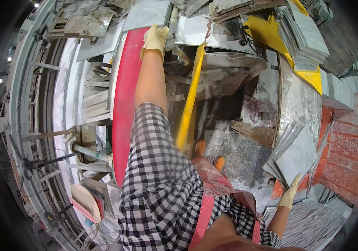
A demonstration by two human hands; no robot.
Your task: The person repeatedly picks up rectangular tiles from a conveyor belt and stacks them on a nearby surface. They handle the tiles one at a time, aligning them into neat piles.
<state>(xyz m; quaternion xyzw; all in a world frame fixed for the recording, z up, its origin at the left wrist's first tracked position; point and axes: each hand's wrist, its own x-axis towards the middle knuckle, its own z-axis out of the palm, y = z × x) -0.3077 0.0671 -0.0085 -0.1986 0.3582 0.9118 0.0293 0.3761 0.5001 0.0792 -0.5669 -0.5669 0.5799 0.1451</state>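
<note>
A pale glove covers my left hand [154, 41], stretched far forward over a red belt [128, 96]. Its fingers rest at the near edge of a grey-white marble tile [147, 14] lying on the belt's far end. They look extended, not wrapped round the tile. Low on the right, my gloved right hand [288, 195] grips the lower edge of the front marble tile [298, 154] in a small tilted stack. Part of its fingers is hidden by that tile.
A yellow strap [190, 96] hangs from a rusty chain beside the belt. More tiles [298, 39] are stacked on yellow sheeting [267, 35] at the far right. Thin slabs [313, 221] stand packed at lower right. Fans [28, 163] and metal frames line the left.
</note>
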